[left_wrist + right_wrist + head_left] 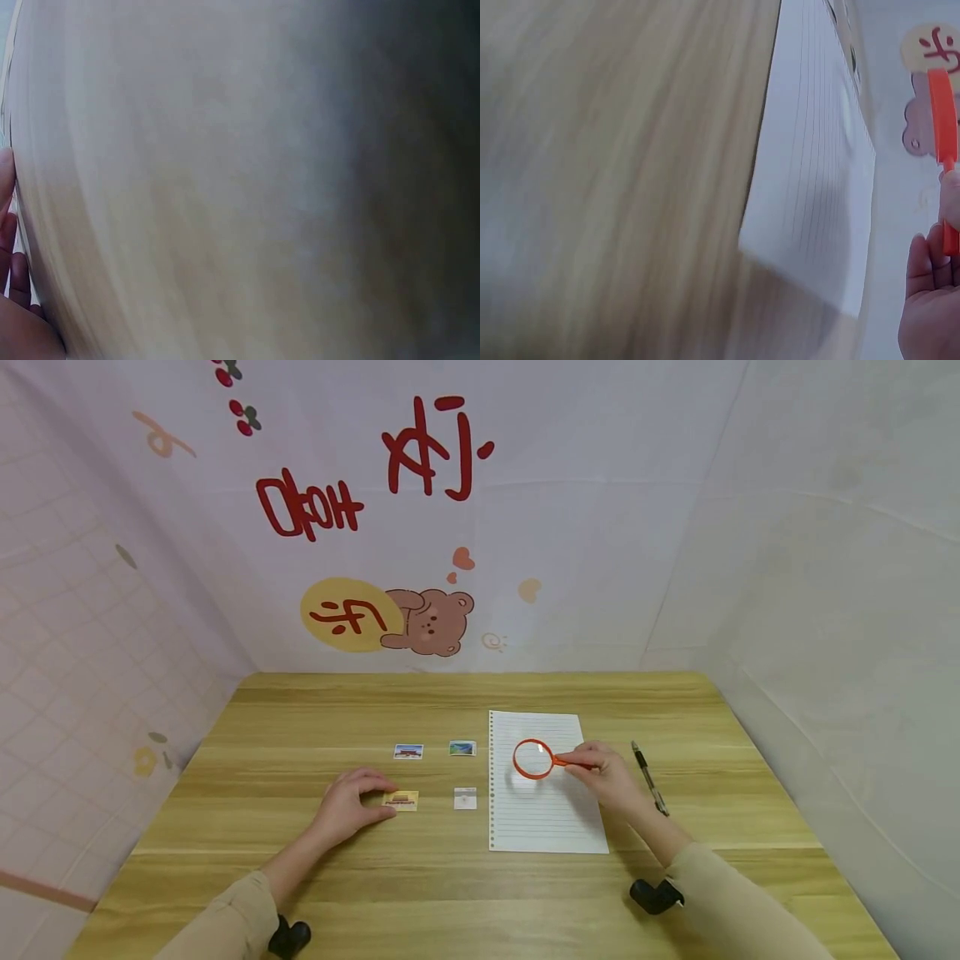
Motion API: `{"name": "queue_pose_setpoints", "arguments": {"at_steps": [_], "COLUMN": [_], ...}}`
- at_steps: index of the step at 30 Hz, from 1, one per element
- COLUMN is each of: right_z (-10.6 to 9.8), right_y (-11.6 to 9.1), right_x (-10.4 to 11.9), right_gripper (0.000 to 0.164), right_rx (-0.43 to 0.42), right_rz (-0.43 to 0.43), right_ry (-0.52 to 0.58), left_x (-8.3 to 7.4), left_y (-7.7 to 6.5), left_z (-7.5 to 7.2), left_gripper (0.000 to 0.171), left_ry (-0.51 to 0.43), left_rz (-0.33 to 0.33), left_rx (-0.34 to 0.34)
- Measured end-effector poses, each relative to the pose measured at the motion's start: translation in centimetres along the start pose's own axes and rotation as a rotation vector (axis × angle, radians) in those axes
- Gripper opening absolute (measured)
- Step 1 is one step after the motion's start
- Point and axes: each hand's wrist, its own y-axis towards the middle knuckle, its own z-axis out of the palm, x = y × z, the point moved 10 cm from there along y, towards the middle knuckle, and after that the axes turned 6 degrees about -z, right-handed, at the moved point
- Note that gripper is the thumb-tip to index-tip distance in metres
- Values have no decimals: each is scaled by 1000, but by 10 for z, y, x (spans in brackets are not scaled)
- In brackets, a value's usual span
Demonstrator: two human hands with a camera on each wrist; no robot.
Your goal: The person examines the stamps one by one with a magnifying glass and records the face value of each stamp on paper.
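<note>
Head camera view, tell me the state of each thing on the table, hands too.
Left hand: thumb and finger apart at the left end of the yellow card
Yellow card: flat on the table
Red-building card: flat
Blue-green card: flat
Pale card: flat
Right hand: holding the magnifying glass
Magnifying glass: raised above the paper
Paper: flat
Pen: lying down, tip unclear

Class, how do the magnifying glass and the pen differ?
The magnifying glass has a round orange frame, while the pen is slim and dark. The right hand holds the magnifying glass above the paper; the pen lies on the table. Both show in the head view's right half.
</note>
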Motion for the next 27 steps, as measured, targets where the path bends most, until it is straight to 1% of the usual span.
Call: {"name": "queue_pose_setpoints", "arguments": {"at_steps": [6,8,12,15,22,27], "right_z": [35,45,66,81,109,126], "right_y": [11,13,18,20,23,27], "right_x": [19,24,35,41,55,63], "right_gripper": [20,21,22,21,21,18], "right_rx": [41,40,35,40,61,91], "right_rz": [-32,-35,-81,-97,-98,-74], "right_ry": [11,11,4,8,17,23], "left_x": [1,0,1,0,1,0], "left_y": [0,0,0,0,0,0], "left_z": [1,1,0,0,0,0], "left_gripper": [32,31,31,31,32,34], "left_ry": [5,7,7,7,-2,7], "left_rz": [-2,3,11,19,18,27], "left_rx": [-2,-4,-14,-21,-12,-8]}}
